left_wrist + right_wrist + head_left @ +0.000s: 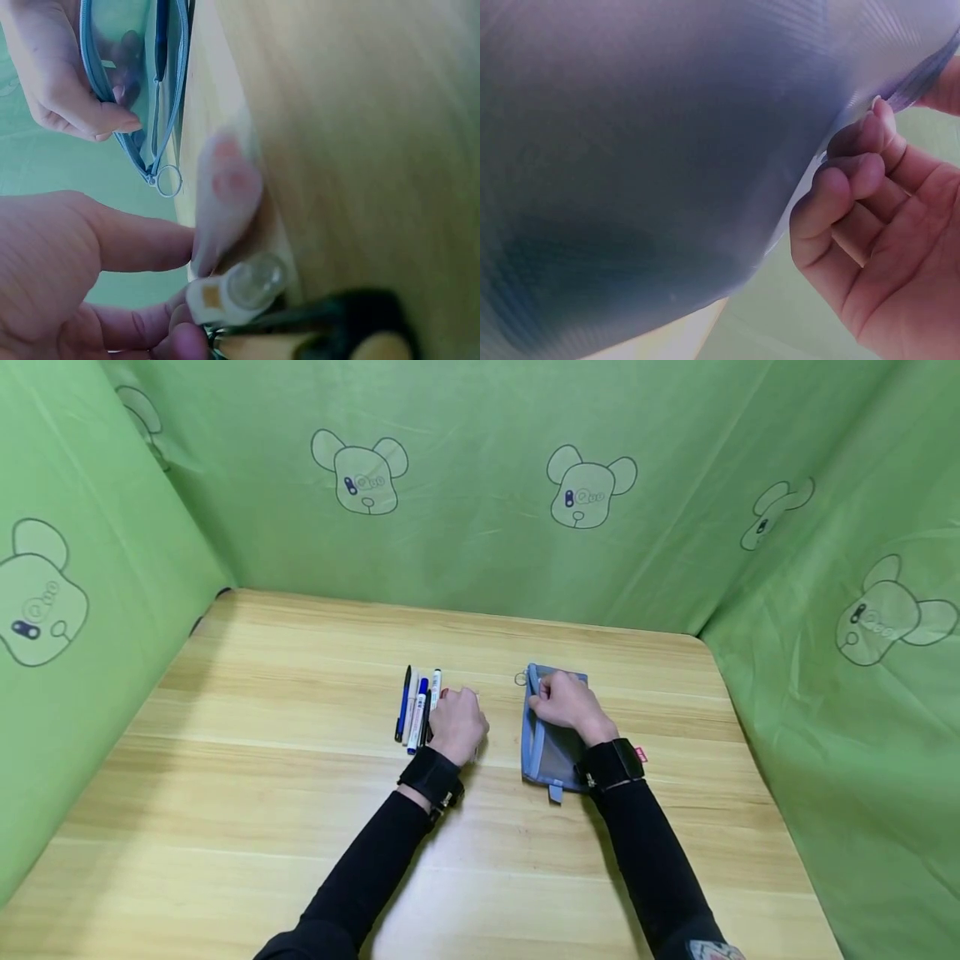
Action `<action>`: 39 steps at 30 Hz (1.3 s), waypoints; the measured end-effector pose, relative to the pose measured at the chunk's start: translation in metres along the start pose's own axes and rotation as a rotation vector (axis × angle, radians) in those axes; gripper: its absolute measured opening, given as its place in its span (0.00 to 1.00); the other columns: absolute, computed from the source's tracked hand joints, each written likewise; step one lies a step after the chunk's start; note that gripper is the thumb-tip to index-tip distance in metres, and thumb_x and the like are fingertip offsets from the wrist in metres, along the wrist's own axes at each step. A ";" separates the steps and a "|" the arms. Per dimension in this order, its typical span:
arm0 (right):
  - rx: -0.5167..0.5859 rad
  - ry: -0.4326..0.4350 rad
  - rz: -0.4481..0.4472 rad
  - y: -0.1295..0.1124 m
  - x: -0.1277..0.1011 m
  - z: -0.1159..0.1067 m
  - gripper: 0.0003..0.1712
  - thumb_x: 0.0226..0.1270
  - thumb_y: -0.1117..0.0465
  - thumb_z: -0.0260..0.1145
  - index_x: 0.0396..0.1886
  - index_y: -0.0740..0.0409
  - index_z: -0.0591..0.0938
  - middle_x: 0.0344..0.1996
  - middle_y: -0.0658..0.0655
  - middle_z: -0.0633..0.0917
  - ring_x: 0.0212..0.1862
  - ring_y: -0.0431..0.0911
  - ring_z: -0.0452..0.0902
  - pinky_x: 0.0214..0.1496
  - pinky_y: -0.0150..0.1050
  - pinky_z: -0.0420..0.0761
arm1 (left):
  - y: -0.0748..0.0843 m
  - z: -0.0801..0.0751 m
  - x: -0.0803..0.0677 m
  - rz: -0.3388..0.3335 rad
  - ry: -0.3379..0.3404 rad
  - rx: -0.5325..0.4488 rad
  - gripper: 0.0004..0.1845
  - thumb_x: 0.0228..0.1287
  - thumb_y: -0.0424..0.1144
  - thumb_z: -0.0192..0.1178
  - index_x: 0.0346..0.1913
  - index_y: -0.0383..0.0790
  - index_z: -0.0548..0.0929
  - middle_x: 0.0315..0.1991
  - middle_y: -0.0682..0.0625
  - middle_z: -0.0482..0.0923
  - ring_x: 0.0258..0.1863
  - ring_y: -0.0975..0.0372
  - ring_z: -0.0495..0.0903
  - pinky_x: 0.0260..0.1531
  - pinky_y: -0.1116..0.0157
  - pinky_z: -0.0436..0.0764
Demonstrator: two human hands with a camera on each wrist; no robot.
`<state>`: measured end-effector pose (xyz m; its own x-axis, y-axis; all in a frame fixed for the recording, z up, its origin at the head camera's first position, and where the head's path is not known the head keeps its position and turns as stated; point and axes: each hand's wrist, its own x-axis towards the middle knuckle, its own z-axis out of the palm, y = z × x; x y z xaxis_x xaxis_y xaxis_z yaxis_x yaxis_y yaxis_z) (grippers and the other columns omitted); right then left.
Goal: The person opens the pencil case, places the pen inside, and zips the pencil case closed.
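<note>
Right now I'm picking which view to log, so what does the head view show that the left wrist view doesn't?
Only the head view shows the row of pens beside the left hand, the table and the green curtain. Only the left wrist view shows the zipper ring and a blurred pen at the left hand's fingertips. Both show the right hand holding the blue mesh pouch.

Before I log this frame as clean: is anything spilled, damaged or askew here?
Nothing stands out. The pens lie side by side in a neat row on the table, next to the left hand. The right hand holds the blue mesh pouch, which lies flat and looks intact. No spill is visible.
</note>
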<state>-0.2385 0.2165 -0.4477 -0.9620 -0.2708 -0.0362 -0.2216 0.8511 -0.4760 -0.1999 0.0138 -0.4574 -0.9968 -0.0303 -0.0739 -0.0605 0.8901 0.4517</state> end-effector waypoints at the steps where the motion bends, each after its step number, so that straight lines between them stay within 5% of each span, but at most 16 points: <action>1: 0.001 -0.001 0.002 0.000 0.000 0.000 0.20 0.64 0.56 0.62 0.15 0.51 0.68 0.14 0.47 0.66 0.20 0.43 0.63 0.27 0.35 0.61 | 0.000 0.000 0.000 -0.004 -0.005 -0.007 0.18 0.61 0.32 0.61 0.15 0.43 0.69 0.24 0.44 0.78 0.20 0.57 0.76 0.12 0.63 0.71; 6: 0.004 -0.004 0.004 0.000 0.002 0.000 0.19 0.64 0.56 0.62 0.15 0.51 0.68 0.15 0.47 0.66 0.20 0.43 0.64 0.27 0.35 0.62 | 0.000 0.002 0.002 -0.026 -0.019 -0.029 0.20 0.60 0.32 0.62 0.14 0.44 0.67 0.20 0.48 0.73 0.17 0.59 0.73 0.11 0.66 0.68; 17: -0.001 0.003 0.011 0.001 0.003 -0.001 0.19 0.64 0.56 0.62 0.15 0.51 0.69 0.14 0.47 0.67 0.20 0.44 0.65 0.28 0.36 0.64 | 0.000 0.001 0.004 -0.024 -0.016 -0.064 0.16 0.59 0.32 0.61 0.15 0.43 0.73 0.22 0.45 0.79 0.18 0.57 0.78 0.12 0.66 0.72; 26: -0.003 0.003 0.000 0.002 0.004 -0.001 0.19 0.64 0.57 0.63 0.15 0.51 0.70 0.14 0.47 0.68 0.20 0.43 0.66 0.29 0.35 0.65 | 0.001 -0.002 0.004 0.038 0.001 -0.134 0.18 0.60 0.31 0.57 0.12 0.42 0.76 0.12 0.49 0.76 0.15 0.56 0.80 0.14 0.66 0.74; 30: -0.004 0.005 -0.005 0.002 0.005 -0.001 0.19 0.64 0.57 0.63 0.14 0.51 0.69 0.14 0.47 0.68 0.20 0.43 0.66 0.29 0.35 0.65 | 0.003 -0.003 0.002 0.074 0.002 -0.177 0.19 0.62 0.30 0.57 0.12 0.41 0.76 0.07 0.50 0.75 0.06 0.60 0.76 0.10 0.68 0.73; 39: -0.003 -0.003 -0.005 0.002 0.005 -0.001 0.19 0.64 0.56 0.63 0.15 0.51 0.69 0.14 0.47 0.68 0.20 0.43 0.65 0.30 0.36 0.65 | 0.006 -0.002 0.001 0.093 0.003 -0.221 0.16 0.63 0.31 0.59 0.16 0.39 0.77 0.09 0.50 0.76 0.06 0.62 0.75 0.09 0.69 0.74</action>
<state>-0.2435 0.2173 -0.4480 -0.9604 -0.2761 -0.0370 -0.2265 0.8510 -0.4738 -0.2010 0.0181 -0.4525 -0.9988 0.0454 -0.0208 0.0215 0.7679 0.6402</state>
